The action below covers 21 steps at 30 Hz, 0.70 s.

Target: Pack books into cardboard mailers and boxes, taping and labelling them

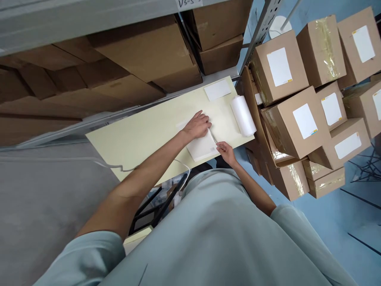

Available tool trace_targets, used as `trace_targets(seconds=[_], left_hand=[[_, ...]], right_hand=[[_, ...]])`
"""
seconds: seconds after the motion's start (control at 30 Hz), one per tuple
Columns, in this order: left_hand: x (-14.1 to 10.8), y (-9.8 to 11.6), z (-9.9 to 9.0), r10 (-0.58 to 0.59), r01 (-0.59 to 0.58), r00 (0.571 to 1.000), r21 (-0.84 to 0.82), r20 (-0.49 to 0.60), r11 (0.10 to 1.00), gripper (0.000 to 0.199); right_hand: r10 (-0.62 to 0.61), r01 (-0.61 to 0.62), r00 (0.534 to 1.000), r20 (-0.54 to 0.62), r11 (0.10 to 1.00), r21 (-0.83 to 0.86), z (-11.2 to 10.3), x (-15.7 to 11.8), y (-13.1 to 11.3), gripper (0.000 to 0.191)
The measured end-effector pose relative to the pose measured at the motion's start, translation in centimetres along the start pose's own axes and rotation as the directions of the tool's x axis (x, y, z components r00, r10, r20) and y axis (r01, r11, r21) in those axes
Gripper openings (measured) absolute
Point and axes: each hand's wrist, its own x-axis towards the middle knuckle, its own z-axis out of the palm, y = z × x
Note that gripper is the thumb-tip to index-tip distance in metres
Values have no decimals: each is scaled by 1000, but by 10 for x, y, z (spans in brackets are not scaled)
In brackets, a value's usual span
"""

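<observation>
A flat white packet or thin box with a small grey mark near one corner lies on the pale yellow tabletop. Curled over its far edge is my left hand, with the fingertips closed at the far right corner. My right hand pinches the near part of its right edge between thumb and fingers. Whether the packet is an envelope or a box I cannot tell. To the right on the table lies a roll of white film or paper. Behind my left hand rests a white sheet.
Cardboard boxes fill the metal shelf behind the table. Stacked labelled cartons stand on the blue floor at the right. A white cable crosses the table's left end. A black metal frame stands below the near edge.
</observation>
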Motion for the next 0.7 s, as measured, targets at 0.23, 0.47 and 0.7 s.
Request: trace_targets(seconds=[0.23, 0.47, 0.7], left_hand=[[0, 5, 2, -25, 26, 999, 26, -34, 999, 27], [1, 4, 0, -17, 18, 999, 32, -36, 999, 30], [10, 1, 15, -126, 110, 989, -179, -81, 978, 23]], right_hand=[[-159, 100, 979, -125, 919, -382, -7, -11, -11, 24], [-79, 52, 996, -31, 863, -503, 7, 10, -20, 12], [24, -10, 1000, 6, 642, -766, 11, 24, -29, 16]])
